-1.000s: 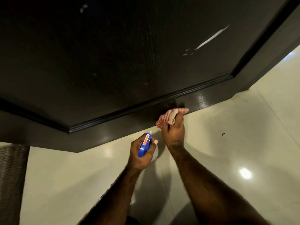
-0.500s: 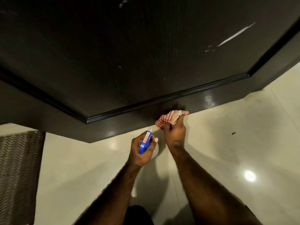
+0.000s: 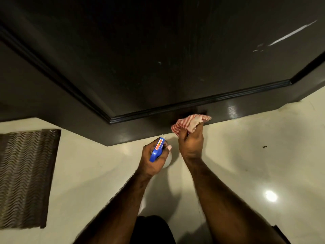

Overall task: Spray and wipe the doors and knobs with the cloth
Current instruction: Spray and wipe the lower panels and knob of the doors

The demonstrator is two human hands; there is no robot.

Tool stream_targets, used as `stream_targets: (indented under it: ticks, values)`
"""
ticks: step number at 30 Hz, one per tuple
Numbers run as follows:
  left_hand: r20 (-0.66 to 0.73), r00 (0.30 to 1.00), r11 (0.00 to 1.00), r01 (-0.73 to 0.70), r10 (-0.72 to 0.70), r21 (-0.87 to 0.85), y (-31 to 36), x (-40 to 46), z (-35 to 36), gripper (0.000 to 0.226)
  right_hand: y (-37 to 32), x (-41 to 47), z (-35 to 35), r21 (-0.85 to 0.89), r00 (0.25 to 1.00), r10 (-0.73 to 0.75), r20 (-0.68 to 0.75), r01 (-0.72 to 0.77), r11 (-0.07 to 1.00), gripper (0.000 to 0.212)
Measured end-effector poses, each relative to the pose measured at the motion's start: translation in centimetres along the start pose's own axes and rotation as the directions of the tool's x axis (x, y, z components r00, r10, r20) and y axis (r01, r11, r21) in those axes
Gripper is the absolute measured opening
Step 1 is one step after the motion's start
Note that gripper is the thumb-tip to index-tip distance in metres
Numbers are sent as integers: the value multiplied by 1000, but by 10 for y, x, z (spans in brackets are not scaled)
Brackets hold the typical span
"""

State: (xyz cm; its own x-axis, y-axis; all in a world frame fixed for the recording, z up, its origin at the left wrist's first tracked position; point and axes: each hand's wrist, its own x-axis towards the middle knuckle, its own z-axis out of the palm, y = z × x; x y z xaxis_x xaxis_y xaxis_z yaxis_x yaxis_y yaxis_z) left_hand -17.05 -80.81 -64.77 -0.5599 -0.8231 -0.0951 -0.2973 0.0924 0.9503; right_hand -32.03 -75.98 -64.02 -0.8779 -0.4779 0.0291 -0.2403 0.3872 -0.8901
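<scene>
Pressing bunched red-and-white striped cloth (image 3: 190,123) against bottom rail of dark door (image 3: 158,55), right hand (image 3: 190,144) closed tight around cloth, fingers wrapped under it. Cloth sits just above right hand, touching door's lower edge near floor (image 3: 246,155). Left hand (image 3: 154,158) just beside right hand, to its left and slightly lower, curled around spray bottle (image 3: 157,150); blue trigger head on top, pale bottle body mostly hidden beneath palm. Dark wavy-patterned mat (image 3: 24,178) lies on floor well left of left hand.
</scene>
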Motion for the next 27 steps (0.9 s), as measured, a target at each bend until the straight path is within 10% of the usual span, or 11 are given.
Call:
stream_targets:
  ticks: [6,11,14,18,22,27]
  values:
    - [-43,997,997,59,-61,-44,-9,0,-24,12,8,39,12,-147,850,451,273,-426,892,44]
    - [-61,998,1000,17,-18,-18,-13,0,-38,26,-76,-20,-13,143,980,-114,-163,138,980,44]
    - [-74,997,1000,15,-16,-15,-18,-1,-45,19,-56,-18,11,-2,947,-308,-88,309,951,52]
    - [-107,994,1000,30,-31,-5,-23,-7,-61,9,-11,-28,30,-43,984,64,169,-58,997,49]
    - [-107,994,999,18,-22,-31,-25,-9,-72,9,-35,-1,40,206,817,493,297,-560,803,34]
    - [-95,995,1000,-3,5,21,-21,-11,-73,21,-86,-42,32,236,993,117,17,-118,965,37]
